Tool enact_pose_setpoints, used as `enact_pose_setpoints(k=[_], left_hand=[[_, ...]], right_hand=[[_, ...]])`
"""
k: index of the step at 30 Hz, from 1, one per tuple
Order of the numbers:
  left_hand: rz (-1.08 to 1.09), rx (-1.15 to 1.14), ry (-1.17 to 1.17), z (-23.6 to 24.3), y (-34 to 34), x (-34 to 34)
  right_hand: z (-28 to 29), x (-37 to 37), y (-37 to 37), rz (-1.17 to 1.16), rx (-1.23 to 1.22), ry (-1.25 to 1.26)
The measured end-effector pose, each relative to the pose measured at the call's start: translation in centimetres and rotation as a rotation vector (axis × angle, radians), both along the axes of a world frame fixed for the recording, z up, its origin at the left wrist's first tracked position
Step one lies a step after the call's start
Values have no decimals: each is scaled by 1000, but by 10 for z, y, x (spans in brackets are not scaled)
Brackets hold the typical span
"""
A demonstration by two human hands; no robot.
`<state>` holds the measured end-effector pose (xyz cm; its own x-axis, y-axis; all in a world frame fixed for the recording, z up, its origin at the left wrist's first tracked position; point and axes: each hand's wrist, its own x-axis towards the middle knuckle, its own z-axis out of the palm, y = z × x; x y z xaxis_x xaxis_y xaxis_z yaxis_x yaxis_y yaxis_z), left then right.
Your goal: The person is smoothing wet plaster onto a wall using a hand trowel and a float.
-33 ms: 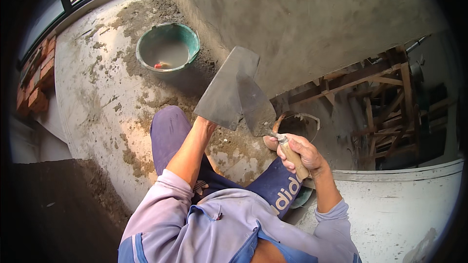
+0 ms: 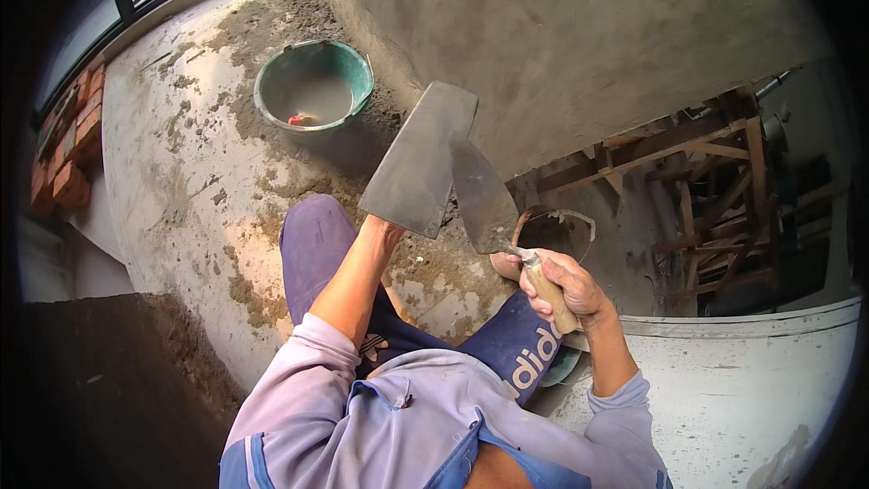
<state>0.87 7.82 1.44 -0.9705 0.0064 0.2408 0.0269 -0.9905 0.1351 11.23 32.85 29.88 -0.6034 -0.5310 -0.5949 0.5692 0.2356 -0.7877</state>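
Rough concrete floor (image 2: 181, 181), streaked with mortar, runs below a plastered wall (image 2: 579, 36), and on it a green bucket (image 2: 362, 63) holds grey slurry with a small red thing lying in it. Nearer the person than the bucket, the left hand (image 2: 378, 228) is hidden under a flat metal board (image 2: 418, 161), so its fingers cannot be told. Just right of the board, the right hand (image 2: 559, 282) has its fingers clamped on the wooden handle of a trowel (image 2: 484, 204), blade overlapping the board's edge.

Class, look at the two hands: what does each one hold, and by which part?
Right hand grips a trowel by its wooden handle. Left hand, hidden beneath, holds up a flat plaster board from underneath.
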Motion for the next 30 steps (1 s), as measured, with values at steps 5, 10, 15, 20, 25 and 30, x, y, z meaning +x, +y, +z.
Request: enact_pose_setpoints(k=[5,10,15,20,25,30], left_hand=[[113,-158,27,-21,-10,0],[101,-178,17,-15,-6,-8],[-115,29,50,35,-13,7],[-184,-98,-110,23,-16,14],[-332,138,56,57,-30,22],[-309,151,35,57,-27,16]], right_hand=[[13,28,30,-11,497,408],[0,33,9,105,831,1442],[-28,27,-2,62,932,1518],[-30,5,-14,8,872,1656],[17,-14,-17,-202,762,1432],[71,-54,-27,-382,504,978]])
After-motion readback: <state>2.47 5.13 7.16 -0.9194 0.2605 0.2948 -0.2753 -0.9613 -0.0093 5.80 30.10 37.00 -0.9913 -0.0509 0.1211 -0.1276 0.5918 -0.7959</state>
